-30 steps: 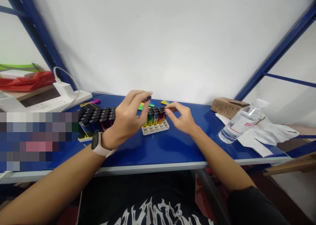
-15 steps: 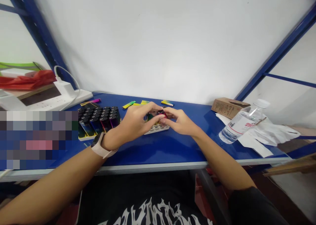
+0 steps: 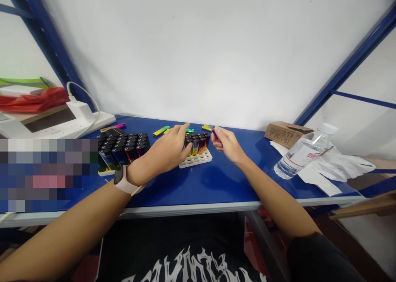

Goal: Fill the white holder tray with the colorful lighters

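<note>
My right hand [image 3: 229, 145] is closed around a small shiny purple-pink tube with a dark end [image 3: 215, 135], held just right of the small white rack. That white perforated rack [image 3: 195, 161] holds several upright tubes [image 3: 201, 145], black-topped with yellow, red and dark glossy sides; holes along its front row are bare. My left hand [image 3: 170, 149] lies at the rack's left side, fingers stretched and thumb apart, partly covering the tubes there. Left of it, a fuller rack carries many black-topped, dark glossy tubes [image 3: 123, 150]. The exact kind of these tubes I cannot make out.
Behind the racks lie flat yellow-green pieces [image 3: 161, 131] and a pink one [image 3: 119, 126]. A white power strip [image 3: 66, 127] stands at the left. To the right are a water bottle [image 3: 298, 158], a cardboard box [image 3: 283, 134] and white gloves or plastic [image 3: 340, 166].
My hands, together over the small rack before, have parted. The right has moved right with the purple-pink tube; the left has opened and turned flatter, uncovering more of the rack.
</note>
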A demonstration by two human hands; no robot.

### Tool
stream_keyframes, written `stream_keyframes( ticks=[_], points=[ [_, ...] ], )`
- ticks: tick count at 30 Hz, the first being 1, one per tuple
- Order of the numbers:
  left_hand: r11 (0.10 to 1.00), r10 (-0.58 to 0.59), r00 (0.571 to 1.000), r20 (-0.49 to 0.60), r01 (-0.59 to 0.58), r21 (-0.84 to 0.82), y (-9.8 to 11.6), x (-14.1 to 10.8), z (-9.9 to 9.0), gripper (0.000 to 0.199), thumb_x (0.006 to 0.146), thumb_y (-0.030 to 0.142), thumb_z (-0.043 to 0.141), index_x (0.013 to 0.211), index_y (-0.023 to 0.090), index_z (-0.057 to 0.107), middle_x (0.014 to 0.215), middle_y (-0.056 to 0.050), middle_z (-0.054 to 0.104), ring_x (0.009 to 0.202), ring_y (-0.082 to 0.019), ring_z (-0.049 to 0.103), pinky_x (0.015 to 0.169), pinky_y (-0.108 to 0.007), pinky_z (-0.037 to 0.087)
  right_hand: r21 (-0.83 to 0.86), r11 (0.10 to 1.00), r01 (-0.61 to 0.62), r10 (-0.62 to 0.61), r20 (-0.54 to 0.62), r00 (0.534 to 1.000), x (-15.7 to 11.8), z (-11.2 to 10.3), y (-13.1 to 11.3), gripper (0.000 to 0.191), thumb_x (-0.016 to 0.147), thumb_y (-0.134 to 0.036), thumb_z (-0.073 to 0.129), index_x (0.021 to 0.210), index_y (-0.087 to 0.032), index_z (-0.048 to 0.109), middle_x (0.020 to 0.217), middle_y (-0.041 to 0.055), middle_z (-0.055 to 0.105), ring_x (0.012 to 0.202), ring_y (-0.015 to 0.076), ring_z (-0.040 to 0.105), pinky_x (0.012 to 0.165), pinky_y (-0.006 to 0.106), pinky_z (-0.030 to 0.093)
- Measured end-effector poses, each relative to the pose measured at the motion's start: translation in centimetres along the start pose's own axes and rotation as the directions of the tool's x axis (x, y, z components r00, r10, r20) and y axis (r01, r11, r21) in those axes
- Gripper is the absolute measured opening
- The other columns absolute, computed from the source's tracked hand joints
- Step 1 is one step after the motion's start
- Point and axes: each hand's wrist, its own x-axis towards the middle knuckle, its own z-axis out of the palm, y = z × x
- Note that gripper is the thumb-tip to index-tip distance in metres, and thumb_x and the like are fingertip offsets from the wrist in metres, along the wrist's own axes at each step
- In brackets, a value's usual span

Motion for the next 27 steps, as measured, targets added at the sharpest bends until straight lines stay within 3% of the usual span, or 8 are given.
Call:
stream_keyframes(
  ticks=[2, 4, 10, 17, 27],
  points=[
    [0.999, -0.037, 0.99, 0.134, 0.04, -0.018, -0.31, -0.3, 0.34, 0.069, 0.107, 0.039, 0.046, 0.163, 0.002, 0.03, 0.154, -0.031, 0.054, 0.136, -0.042, 0.062, 0.105, -0.054, 0.057, 0.037, 0.999, -0.017, 0.019, -0.061, 0.998, 0.12, 0.04, 0.04, 0.066, 0.094, -0.084, 0.051, 0.068, -0.024, 0.045, 0.056, -0.0075, 0.029, 0.049, 0.0091, 0.022, 0.046, 0.024, 0.021],
    [0.998, -0.045, 0.979, 0.201, 0.053, -0.033, -0.58, -0.52, 0.54, 0.074, 0.108, 0.042, 0.045, 0.167, 0.003, 0.023, 0.16, -0.033, 0.048, 0.136, -0.042, 0.063, 0.102, -0.052, 0.058, 0.058, 0.997, -0.049, 0.054, -0.094, 0.994, 0.26, -0.01, 0.27, 0.068, 0.095, -0.083, 0.048, 0.063, -0.024, 0.043, 0.053, -0.0075, 0.027, 0.046, 0.0085, 0.02, 0.045, 0.024, 0.019],
    [0.999, -0.017, 0.983, 0.185, 0.025, -0.04, -0.91, -0.77, 0.7, 0.073, 0.108, 0.044, 0.044, 0.168, 0.008, 0.023, 0.161, -0.031, 0.047, 0.138, -0.041, 0.062, 0.101, -0.049, 0.058, 0.083, 0.99, -0.115, 0.128, -0.176, 0.976, 0.68, -0.36, 0.77, 0.053, 0.098, -0.063, 0.042, 0.061, -0.025, 0.038, 0.048, -0.0075, 0.027, 0.043, 0.0084, 0.017, 0.041, 0.023, 0.018],
    [1.0, -0.017, 0.98, 0.2, 0.021, -0.017, -0.68, -0.74, 0.54, 0.068, 0.107, 0.04, 0.045, 0.165, 0.007, 0.029, 0.15, -0.03, 0.055, 0.109, -0.036, 0.076, 0.083, -0.043, 0.061, 0.094, 0.994, -0.059, 0.077, -0.198, 0.977, 0.3, -0.23, 0.36, 0.044, 0.098, -0.051, 0.041, 0.062, -0.025, 0.04, 0.048, -0.0075, 0.027, 0.042, 0.0088, 0.019, 0.042, 0.022, 0.019],
    [0.999, -0.019, 0.969, 0.248, 0.01, 0.039, -0.47, -0.67, 0.36, 0.069, 0.108, 0.039, 0.043, 0.167, 0.008, 0.026, 0.148, -0.03, 0.055, 0.103, -0.036, 0.077, 0.077, -0.042, 0.06, 0.05, 0.997, -0.055, 0.065, -0.219, 0.974, 0.42, -0.47, 0.43, 0.051, 0.098, -0.063, 0.044, 0.064, -0.025, 0.04, 0.05, -0.0075, 0.028, 0.044, 0.009, 0.019, 0.042, 0.023, 0.019]
  ],
)
